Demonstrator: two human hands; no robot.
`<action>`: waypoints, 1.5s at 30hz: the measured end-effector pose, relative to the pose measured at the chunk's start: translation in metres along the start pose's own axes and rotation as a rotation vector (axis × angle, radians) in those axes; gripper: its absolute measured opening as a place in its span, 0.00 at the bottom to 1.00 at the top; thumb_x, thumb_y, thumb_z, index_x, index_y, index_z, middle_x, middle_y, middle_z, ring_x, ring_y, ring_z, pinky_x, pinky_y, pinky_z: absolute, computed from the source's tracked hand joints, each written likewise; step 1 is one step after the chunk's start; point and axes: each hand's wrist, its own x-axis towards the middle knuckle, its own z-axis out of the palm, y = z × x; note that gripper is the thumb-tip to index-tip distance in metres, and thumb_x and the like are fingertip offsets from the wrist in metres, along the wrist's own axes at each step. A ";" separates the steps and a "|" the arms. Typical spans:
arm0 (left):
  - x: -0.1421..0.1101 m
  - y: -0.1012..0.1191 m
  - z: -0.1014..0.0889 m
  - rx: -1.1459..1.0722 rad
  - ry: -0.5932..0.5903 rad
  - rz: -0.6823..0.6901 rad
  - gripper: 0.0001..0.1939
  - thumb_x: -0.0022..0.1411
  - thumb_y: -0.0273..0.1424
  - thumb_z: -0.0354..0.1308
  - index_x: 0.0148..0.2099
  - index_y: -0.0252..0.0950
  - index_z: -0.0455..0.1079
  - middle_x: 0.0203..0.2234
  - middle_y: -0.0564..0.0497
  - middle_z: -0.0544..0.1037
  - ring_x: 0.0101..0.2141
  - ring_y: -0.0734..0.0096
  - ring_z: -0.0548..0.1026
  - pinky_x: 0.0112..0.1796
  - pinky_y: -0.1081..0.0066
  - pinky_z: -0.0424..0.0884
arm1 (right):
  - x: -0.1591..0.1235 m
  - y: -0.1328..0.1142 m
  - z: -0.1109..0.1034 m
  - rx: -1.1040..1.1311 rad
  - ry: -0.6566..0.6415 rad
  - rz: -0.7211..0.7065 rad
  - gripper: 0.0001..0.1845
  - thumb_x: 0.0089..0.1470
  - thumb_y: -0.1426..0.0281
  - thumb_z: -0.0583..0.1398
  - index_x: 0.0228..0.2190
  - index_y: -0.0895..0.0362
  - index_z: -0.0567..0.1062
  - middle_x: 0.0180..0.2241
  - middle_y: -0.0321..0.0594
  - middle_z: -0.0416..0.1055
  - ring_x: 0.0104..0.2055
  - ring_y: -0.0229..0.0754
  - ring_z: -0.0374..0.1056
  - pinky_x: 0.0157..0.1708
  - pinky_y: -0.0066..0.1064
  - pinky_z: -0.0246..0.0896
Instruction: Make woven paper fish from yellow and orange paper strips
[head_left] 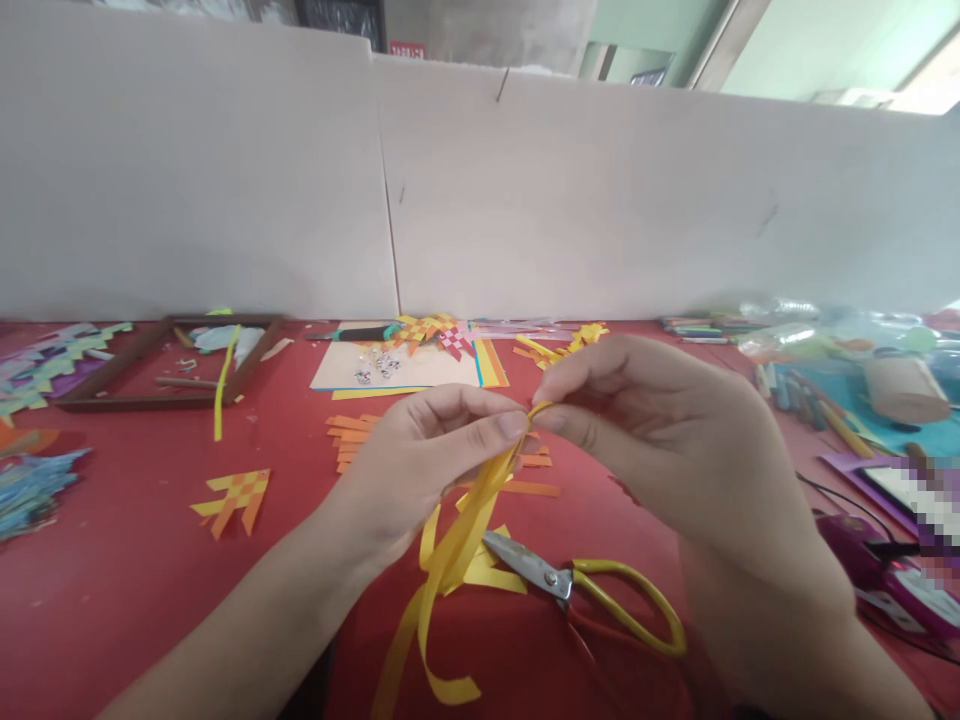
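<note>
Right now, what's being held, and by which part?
Yellow strips, by their upper ends: the left hand pinches just below the tip, the right hand at the tip.

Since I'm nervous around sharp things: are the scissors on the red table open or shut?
The scissors look shut: their blades lie together as one tapering silver shape, with no gap visible.

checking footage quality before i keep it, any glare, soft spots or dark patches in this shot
Head view: glare on the clear plastic at right, top right corner washed out; head view: yellow strips slightly soft; head view: scissors lose their red handle in dark shade.
</note>
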 end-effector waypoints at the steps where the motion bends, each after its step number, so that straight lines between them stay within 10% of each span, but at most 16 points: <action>1: 0.000 0.000 0.000 0.002 -0.001 0.006 0.05 0.52 0.33 0.70 0.30 0.40 0.78 0.26 0.59 0.81 0.30 0.81 0.78 0.35 0.83 0.73 | 0.000 0.000 0.000 0.006 0.018 0.002 0.08 0.52 0.70 0.65 0.37 0.50 0.77 0.31 0.33 0.75 0.31 0.36 0.72 0.29 0.26 0.71; 25: -0.001 0.000 0.001 -0.127 -0.061 -0.084 0.07 0.51 0.32 0.71 0.29 0.38 0.76 0.22 0.58 0.79 0.23 0.84 0.75 0.25 0.85 0.70 | 0.001 0.002 0.001 -0.200 0.012 -0.249 0.08 0.54 0.71 0.65 0.35 0.47 0.81 0.30 0.30 0.77 0.29 0.33 0.71 0.29 0.25 0.67; 45: 0.004 0.002 -0.007 -0.031 -0.113 -0.175 0.07 0.54 0.31 0.68 0.30 0.34 0.74 0.25 0.53 0.79 0.29 0.75 0.78 0.33 0.77 0.71 | 0.007 0.000 -0.006 -0.223 -0.173 -0.118 0.05 0.53 0.71 0.64 0.27 0.49 0.80 0.26 0.30 0.78 0.27 0.35 0.72 0.27 0.26 0.65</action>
